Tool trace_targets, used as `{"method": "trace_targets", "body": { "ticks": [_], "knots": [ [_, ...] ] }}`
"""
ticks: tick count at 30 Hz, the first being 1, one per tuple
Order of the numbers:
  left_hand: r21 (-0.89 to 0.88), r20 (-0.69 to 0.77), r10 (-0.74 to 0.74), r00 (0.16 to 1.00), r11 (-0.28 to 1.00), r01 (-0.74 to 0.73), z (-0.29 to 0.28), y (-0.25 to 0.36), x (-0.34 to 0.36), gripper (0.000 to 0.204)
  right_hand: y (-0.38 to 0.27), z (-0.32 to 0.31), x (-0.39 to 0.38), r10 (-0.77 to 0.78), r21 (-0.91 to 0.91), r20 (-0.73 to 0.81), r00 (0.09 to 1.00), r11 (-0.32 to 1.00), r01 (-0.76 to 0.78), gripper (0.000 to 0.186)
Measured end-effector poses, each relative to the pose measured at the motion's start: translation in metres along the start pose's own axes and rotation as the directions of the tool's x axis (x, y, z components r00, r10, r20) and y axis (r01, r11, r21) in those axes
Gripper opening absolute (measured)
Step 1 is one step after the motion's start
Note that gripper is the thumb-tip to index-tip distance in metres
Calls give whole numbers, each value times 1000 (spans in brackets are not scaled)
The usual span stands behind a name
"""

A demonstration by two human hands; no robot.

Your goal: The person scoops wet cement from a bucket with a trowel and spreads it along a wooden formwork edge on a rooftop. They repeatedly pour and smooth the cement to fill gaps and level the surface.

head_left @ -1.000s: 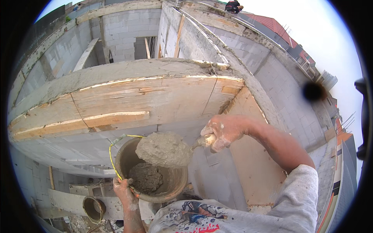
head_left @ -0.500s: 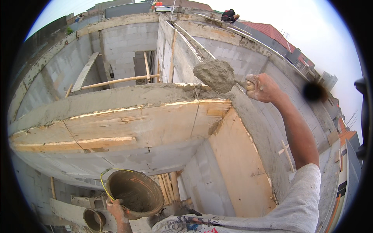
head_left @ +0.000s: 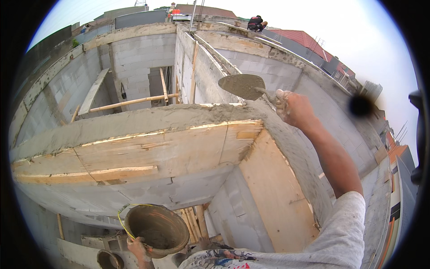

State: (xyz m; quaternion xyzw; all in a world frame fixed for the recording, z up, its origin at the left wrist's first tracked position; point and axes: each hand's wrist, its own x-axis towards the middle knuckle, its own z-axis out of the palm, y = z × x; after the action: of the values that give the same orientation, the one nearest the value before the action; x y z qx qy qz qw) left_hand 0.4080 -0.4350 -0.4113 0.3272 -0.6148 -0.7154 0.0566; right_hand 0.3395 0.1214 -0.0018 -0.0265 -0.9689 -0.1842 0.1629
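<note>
My right hand (head_left: 293, 107) is closed round the handle of a pointed trowel (head_left: 243, 86), whose blade hangs just above the corner of the wall top with only a thin grey film on it. Wet mortar (head_left: 148, 119) covers the top of the wall, running left from that corner and down the right side. Low at the left, my left hand (head_left: 139, 249) grips the rim of a mortar-stained bucket (head_left: 156, 227), with some mortar in its bottom. A thin yellow handle loops up at the bucket's left.
Plywood formwork boards (head_left: 277, 193) line the inner faces of the wall. A second bucket (head_left: 109, 260) stands lower left. Bamboo poles (head_left: 127, 103) cross the room beyond. Another person (head_left: 256, 23) crouches on the far wall.
The heap of mortar on the trowel has come off at the corner, leaving the blade nearly bare. My right hand has shifted slightly left and down; the bucket stays held.
</note>
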Motion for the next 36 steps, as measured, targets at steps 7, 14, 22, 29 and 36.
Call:
{"method": "trace_targets", "body": {
  "ticks": [7, 14, 22, 29, 36],
  "knots": [
    [-50, 72, -62, 995, 997, 66, 14, -7, 1, 20, -22, -24, -9, 222, 45, 80, 972, 973, -226, 23],
    [85, 115, 14, 993, 996, -24, 6, -29, 27, 17, -24, -27, -8, 324, -60, 136, 936, 946, -319, 24],
    [41, 143, -25, 989, 999, 19, 4, -12, 14, 17, -16, -21, 2, 271, -136, 329, 905, 962, -238, 24],
    [98, 103, -21, 994, 995, 11, 1, -21, 23, 17, -13, -17, -4, 331, -130, 381, 863, 944, -305, 25],
    [122, 149, 10, 989, 992, -28, 4, -38, 26, 16, -8, -9, 2, 351, -118, 382, 855, 936, -332, 29]
  ]
}}
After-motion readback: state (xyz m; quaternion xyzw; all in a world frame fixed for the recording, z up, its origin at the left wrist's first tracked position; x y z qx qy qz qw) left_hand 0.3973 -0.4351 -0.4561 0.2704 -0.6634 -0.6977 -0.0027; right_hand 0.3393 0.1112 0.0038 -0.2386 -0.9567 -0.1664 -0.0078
